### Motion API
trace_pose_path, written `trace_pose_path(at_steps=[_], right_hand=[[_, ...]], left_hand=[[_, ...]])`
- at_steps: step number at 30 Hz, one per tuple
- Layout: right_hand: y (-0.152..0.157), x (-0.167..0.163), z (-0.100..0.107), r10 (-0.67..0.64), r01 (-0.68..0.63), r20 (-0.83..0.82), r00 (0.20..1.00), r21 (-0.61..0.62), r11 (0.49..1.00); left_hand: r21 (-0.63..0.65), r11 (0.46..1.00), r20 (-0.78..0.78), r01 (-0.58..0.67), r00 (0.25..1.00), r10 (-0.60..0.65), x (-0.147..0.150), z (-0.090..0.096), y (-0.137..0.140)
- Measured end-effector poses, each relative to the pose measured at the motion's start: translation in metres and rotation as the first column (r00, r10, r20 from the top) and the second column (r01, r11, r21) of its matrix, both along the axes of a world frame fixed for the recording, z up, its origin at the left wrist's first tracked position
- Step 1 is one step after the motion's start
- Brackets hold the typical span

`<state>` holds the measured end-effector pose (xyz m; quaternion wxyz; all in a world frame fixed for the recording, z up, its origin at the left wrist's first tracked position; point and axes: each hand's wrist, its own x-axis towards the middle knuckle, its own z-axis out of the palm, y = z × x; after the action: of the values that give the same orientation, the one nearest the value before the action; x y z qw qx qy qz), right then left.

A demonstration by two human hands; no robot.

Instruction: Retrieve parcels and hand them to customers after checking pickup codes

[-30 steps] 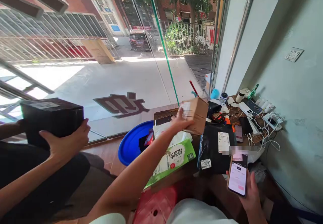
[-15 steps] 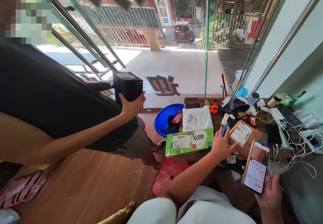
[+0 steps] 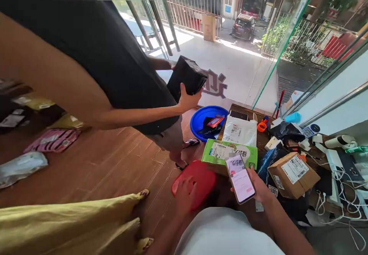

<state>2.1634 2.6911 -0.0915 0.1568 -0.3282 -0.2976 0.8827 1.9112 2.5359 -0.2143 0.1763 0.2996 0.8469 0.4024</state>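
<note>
My right hand (image 3: 257,186) holds a smartphone (image 3: 240,178) with its lit screen facing up, in front of a green printed box (image 3: 209,152) on the table. Over the red plastic stool (image 3: 201,178) is my left hand (image 3: 185,195), its fingers loosely apart with nothing in them; I cannot tell whether it touches the stool. To the right of the phone sits a brown cardboard box (image 3: 304,184) with a white label. A person in a dark shirt stands at the left, gripping a black box (image 3: 184,77) with both hands.
A blue basin (image 3: 195,123) holds small packages beside the wooden table (image 3: 236,109). White parcel bag (image 3: 240,130), orange tape dispenser (image 3: 262,125) and tangled white cables (image 3: 342,193) crowd the tabletop. Parcels (image 3: 53,140) lie on the floor left, near a yellow cloth (image 3: 71,224).
My left hand has moved from beside the cardboard box leftward to the stool. The phone has shifted left, in front of the green box. My view has turned left.
</note>
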Motion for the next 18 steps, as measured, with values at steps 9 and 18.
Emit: trace_pose_path(at_steps=[9, 18], right_hand=[[0.045, -0.041, 0.021, 0.354, -0.358, 0.076, 0.932, 0.053, 0.932], [0.05, -0.06, 0.034, 0.489, -0.496, 0.088, 0.868, 0.111, 0.861]], left_hand=[[0.107, 0.992, 0.169, -0.068, 0.984, 0.049, 0.018, 0.0, -0.016], [0.114, 0.978, 0.18, -0.174, 0.972, 0.152, 0.01, 0.003, -0.045]])
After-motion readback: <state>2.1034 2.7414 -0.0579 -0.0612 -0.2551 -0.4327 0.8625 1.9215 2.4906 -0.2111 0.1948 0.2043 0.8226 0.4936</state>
